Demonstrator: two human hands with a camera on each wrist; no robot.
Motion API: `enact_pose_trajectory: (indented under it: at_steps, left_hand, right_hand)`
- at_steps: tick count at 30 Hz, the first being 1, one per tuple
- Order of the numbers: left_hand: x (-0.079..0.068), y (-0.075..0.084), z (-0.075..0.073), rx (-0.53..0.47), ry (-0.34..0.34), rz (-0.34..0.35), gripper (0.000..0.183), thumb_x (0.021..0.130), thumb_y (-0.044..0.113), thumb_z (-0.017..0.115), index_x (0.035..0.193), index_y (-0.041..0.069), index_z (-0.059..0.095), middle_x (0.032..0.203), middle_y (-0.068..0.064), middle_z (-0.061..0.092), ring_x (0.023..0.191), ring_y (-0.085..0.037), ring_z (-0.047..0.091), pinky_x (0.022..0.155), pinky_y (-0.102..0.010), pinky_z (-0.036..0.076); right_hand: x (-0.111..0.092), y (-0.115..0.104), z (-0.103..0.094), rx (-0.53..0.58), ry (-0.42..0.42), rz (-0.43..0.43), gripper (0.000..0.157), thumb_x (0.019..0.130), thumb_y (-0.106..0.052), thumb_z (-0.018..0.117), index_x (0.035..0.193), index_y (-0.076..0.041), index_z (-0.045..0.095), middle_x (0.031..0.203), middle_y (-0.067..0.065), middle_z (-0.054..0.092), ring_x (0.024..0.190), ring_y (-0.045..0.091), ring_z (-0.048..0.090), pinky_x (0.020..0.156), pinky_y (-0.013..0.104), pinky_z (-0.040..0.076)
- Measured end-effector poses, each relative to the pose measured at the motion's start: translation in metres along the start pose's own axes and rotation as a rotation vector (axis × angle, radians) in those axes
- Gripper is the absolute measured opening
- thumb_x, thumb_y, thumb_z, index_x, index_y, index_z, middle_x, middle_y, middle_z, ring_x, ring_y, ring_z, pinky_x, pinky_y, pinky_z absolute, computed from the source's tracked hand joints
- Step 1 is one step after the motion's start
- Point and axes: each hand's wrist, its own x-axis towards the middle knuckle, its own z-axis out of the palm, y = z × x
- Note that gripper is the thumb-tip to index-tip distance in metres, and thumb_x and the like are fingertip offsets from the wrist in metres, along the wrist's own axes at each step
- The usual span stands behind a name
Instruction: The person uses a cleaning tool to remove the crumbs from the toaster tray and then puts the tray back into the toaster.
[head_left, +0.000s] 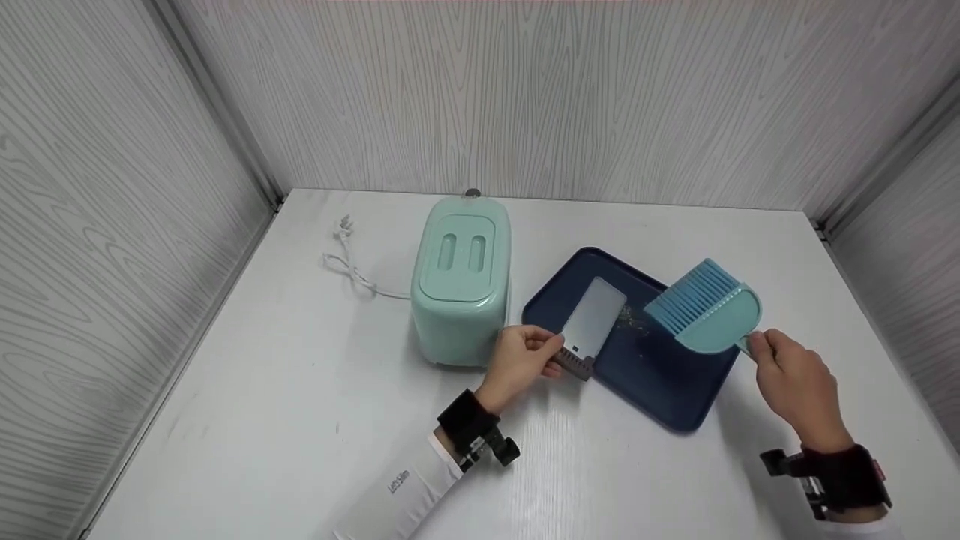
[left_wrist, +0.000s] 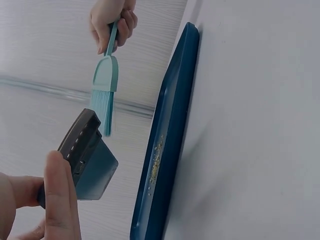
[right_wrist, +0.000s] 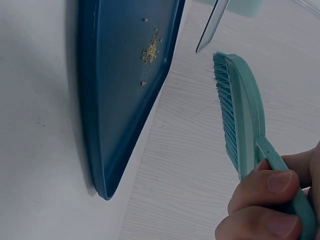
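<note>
My left hand (head_left: 517,364) pinches the dark slotted end of a crumb tray (head_left: 596,315), a flat, pale plate. It is held over the near left part of a dark blue tray (head_left: 667,397). By its handle, my right hand (head_left: 799,386) grips a mint hand brush (head_left: 720,322) with blue-green bristles. The brush is raised over the blue tray's right side, its bristles towards the crumb tray but apart from it. Yellowish crumbs (right_wrist: 150,51) lie on the blue tray, below both things.
Just left of my left hand stands a mint toaster (head_left: 461,277), with a lid on top. Its white cord (head_left: 360,277) and plug lie on the white table (head_left: 300,420) at the back left. Wood-grain panels (head_left: 562,97) enclose the back and sides.
</note>
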Motion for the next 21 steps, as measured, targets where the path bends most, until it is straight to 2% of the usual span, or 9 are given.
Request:
enact_pose_trajectory:
  at_steps: [9,17,21]
  left_hand:
    - [-0.010,-0.005,-0.011,-0.055,-0.013,-0.037,0.017,0.099,0.001,0.067,0.108,-0.014,0.067,0.091,-0.020,0.073,0.060,-0.013,0.070,0.066,-0.031,0.066]
    - [-0.020,-0.011,-0.018,-0.100,-0.018,-0.046,0.021,0.099,0.001,0.066,0.110,-0.017,0.065,0.095,-0.020,0.073,0.064,-0.015,0.071,0.070,-0.033,0.066]
    - [-0.026,-0.016,-0.021,-0.110,-0.010,-0.053,0.021,0.099,0.001,0.066,0.111,-0.017,0.065,0.095,-0.020,0.072,0.067,-0.016,0.072,0.071,-0.033,0.066]
  right_hand:
    - [-0.005,0.011,0.005,0.068,-0.002,0.008,0.044,0.114,-0.030,0.032,0.093,0.001,0.056,0.077,0.009,0.056,0.061,0.017,0.047,0.050,0.029,0.036]
    - [-0.008,0.024,0.005,0.127,-0.033,0.071,0.046,0.114,-0.032,0.032,0.096,0.003,0.056,0.085,0.013,0.059,0.069,0.015,0.051,0.055,0.026,0.041]
    - [-0.008,0.033,0.003,0.142,-0.051,0.111,0.046,0.114,-0.033,0.030,0.095,0.002,0.055,0.084,0.012,0.057,0.068,0.016,0.049,0.055,0.027,0.041]
